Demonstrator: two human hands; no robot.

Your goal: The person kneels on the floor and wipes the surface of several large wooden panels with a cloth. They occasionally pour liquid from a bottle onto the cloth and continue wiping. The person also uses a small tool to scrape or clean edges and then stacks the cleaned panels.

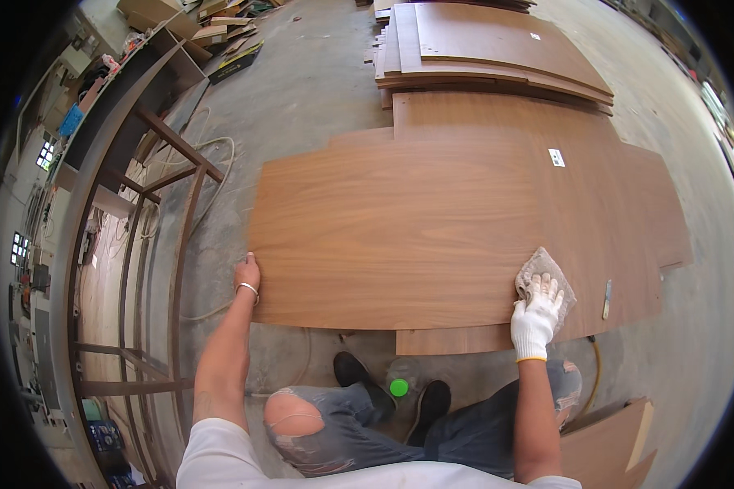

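Note:
In front of me lies a wide brown wood-grain panel, on top of other boards. My left hand, bare with a white band at the wrist, is closed around the panel's left edge; some fingers are hidden. My right hand, in a white knitted glove, presses a greyish cloth onto the panel's near right part. Its fingers lie over the cloth, slightly apart. Just right of that hand, a slim blade-like tool rests on the wood. A small white label is on the board surface farther back.
A stack of similar boards stands beyond the panel. To my left is a dark metal frame, with a hose on the floor behind it. A green round lid lies between my shoes. More boards are at lower right.

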